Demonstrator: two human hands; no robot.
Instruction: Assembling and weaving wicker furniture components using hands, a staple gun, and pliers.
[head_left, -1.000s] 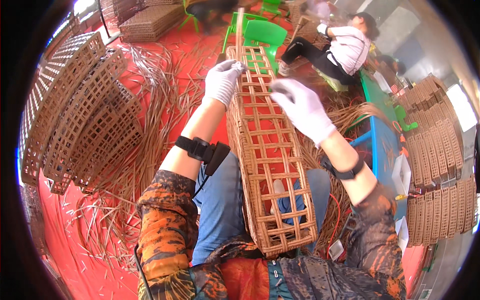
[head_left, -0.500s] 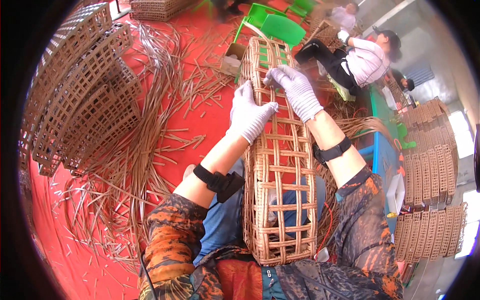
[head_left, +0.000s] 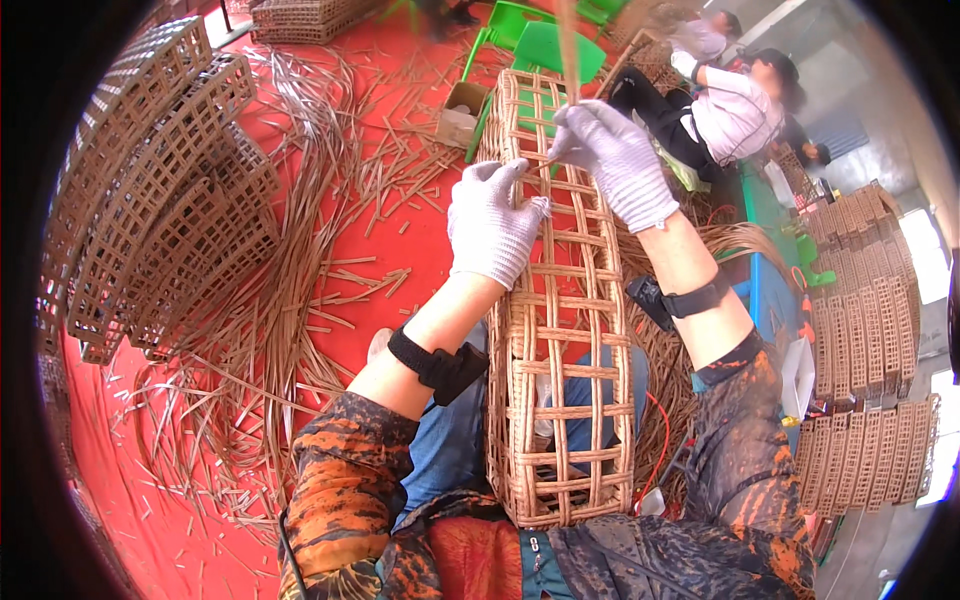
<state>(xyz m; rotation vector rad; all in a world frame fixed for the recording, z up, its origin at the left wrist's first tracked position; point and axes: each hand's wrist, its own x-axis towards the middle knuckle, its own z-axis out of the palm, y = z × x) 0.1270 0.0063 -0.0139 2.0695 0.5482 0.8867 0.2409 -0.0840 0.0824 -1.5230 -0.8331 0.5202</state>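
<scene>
A long, narrow basket frame (head_left: 565, 400) of brown woven strips, with an open grid on top, stretches from my lap away from me. Both my hands wear white knitted gloves. My left hand (head_left: 493, 228) grips the basket's left edge past its middle, fingertips and thumb on the weave. Just to the right and slightly farther off, my right hand (head_left: 618, 165) pinches a brown weaving strip (head_left: 569, 55). That strip rises blurred above the fingers, and a short length runs toward the left fingertips. The palm side of the right hand is hidden.
Stacked woven panels (head_left: 160, 190) stand at the left, beside loose strips (head_left: 290, 290) scattered over the red floor covering (head_left: 375, 215). Green chairs (head_left: 555, 50) and a cardboard box (head_left: 462, 112) lie ahead. A co-worker (head_left: 735, 115) sits at the far right, near more stacked panels (head_left: 865, 330).
My right hand has moved up and right from the basket top, and a strip now stands up from its fingers. My left hand has shifted slightly left along the edge.
</scene>
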